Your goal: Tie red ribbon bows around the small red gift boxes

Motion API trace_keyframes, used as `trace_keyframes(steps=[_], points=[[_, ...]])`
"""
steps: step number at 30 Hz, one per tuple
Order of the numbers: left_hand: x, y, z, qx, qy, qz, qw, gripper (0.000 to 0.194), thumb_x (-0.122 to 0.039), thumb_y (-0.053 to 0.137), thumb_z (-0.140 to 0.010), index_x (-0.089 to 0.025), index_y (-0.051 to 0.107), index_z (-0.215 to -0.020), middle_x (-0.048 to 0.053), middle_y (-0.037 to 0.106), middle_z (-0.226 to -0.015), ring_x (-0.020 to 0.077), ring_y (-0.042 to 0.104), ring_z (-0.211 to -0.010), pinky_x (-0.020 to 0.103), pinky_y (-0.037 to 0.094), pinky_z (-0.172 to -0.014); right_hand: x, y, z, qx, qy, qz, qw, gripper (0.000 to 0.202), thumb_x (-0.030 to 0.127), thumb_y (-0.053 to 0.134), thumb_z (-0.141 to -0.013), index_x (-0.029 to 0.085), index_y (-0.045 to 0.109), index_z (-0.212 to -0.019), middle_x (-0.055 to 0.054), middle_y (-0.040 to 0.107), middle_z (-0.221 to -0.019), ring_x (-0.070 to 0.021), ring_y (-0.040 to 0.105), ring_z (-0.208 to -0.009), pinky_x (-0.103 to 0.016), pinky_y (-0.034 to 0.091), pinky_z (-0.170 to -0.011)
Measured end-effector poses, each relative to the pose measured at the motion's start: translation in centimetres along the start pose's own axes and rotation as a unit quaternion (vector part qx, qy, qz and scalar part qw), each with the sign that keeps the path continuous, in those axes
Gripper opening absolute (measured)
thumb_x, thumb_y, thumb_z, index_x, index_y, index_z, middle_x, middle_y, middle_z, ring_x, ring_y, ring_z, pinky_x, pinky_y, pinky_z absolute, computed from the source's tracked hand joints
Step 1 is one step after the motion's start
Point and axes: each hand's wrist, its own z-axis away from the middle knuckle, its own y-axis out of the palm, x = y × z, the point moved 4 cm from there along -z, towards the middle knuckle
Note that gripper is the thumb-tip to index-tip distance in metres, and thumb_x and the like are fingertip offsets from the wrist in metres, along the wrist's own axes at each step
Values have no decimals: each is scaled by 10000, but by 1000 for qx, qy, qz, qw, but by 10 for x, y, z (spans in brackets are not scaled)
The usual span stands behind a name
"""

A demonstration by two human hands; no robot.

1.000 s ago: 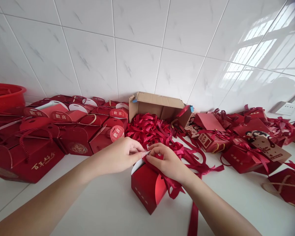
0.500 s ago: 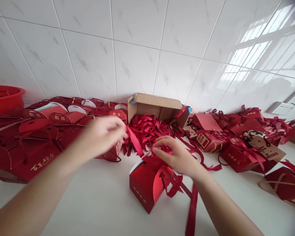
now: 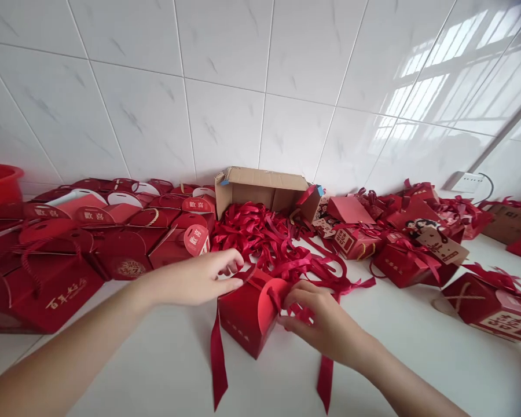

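A small red gift box [image 3: 245,315] with gold lettering stands on the white table in front of me. Dark red ribbon [image 3: 217,365] crosses its top; one tail hangs down the left side and another drops below my right wrist. My left hand [image 3: 211,278] is at the box's upper left edge, fingers half curled and thumb apart from them, with nothing visible between. At the rounded right flap, my right hand [image 3: 323,318] has thumb and fingers bent around the ribbon there; the fingertips are partly hidden.
Behind the box, loose red ribbons [image 3: 264,237] spill from a cardboard box [image 3: 264,176] against the tiled wall. Rows of red gift boxes [image 3: 65,289] fill the left, near a red basin [image 3: 0,188]. More ribboned boxes [image 3: 406,263] stand at the right, below a white socket [image 3: 463,182].
My left hand has come down from above the ribbon pile to the box and let go of the ribbon strip. My right hand has moved from the box top to its right flap.
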Motion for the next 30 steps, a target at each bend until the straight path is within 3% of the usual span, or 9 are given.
trace_keyframes(steps=[3, 5, 8, 13, 16, 18, 22, 26, 30], points=[[3, 21, -5, 37, -16, 6, 999, 265, -482, 443, -873, -225, 510, -864, -10, 557, -840, 157, 512, -723, 265, 396, -636, -5, 2, -4, -29, -29, -28, 999, 64, 180, 603, -812, 215, 638, -771, -41, 622, -904, -165, 602, -785, -301, 488, -695], [8, 25, 2, 30, -21, 42, 998, 298, -490, 403, -891, -212, 450, -794, -31, 476, -750, 137, 464, -660, 254, 372, -613, -7, -2, -7, -46, -51, -38, 997, 78, 141, 590, -788, 203, 600, -741, -47, 625, -899, -171, 600, -797, -307, 490, -701], [15, 31, 19, 67, -58, 111, 990, 358, -547, 376, -888, -207, 433, -793, -44, 396, -686, 126, 446, -602, 244, 371, -582, -8, -7, -8, -51, -62, -51, 995, 130, 86, 562, -736, 202, 517, -699, -35, 639, -852, -167, 589, -776, -297, 481, -678], [7, 28, 36, 57, -58, 105, 991, 380, -571, 472, -831, -198, 508, -769, -18, 418, -698, 136, 413, -614, 234, 327, -531, -8, -4, -7, -30, -92, -67, 993, 141, 83, 540, -730, 214, 494, -753, 7, 610, -735, -132, 552, -658, -260, 461, -600], [0, 20, 37, 44, -45, 110, 992, 371, -550, 502, -832, -192, 502, -738, -18, 399, -703, 124, 365, -613, 234, 289, -534, -5, -6, -6, -76, -145, -24, 986, 171, 71, 522, -758, 213, 563, -846, -15, 628, -784, -138, 584, -687, -262, 473, -610], [-2, 17, 37, 46, -66, 129, 988, 385, -551, 497, -843, -191, 469, -711, -32, 340, -669, 109, 293, -576, 236, 241, -514, -1, -12, -3, -156, -200, 41, 966, 184, 63, 511, -780, 213, 603, -836, -31, 640, -787, -148, 590, -702, -280, 471, -626], [0, 22, 32, 83, -93, 179, 976, 398, -542, 519, -835, -189, 446, -666, -50, 302, -588, 105, 235, -534, 250, 175, -495, 5, -20, 7, -287, -285, 178, 897, 167, 70, 547, -815, 213, 611, -755, -34, 655, -740, -154, 547, -669, -301, 419, -616], [11, 36, 22, 86, -104, 215, 967, 444, -553, 554, -792, -186, 410, -588, -45, 380, -543, 107, 311, -519, 252, 246, -522, -2, -15, 12, -290, -300, 242, 876, 193, 91, 540, -855, 225, 591, -725, -23, 657, -727, -150, 527, -656, -306, 384, -629], [23, 48, 18, 136, -103, 209, 963, 525, -637, 501, -794, -187, 413, -537, -22, 456, -501, 123, 386, -510, 271, 335, -578, -12, -3, 16, -263, -303, 302, 865, 238, 83, 517, -870, 221, 563, -682, -11, 653, -725, -143, 520, -645, -307, 362, -632]])
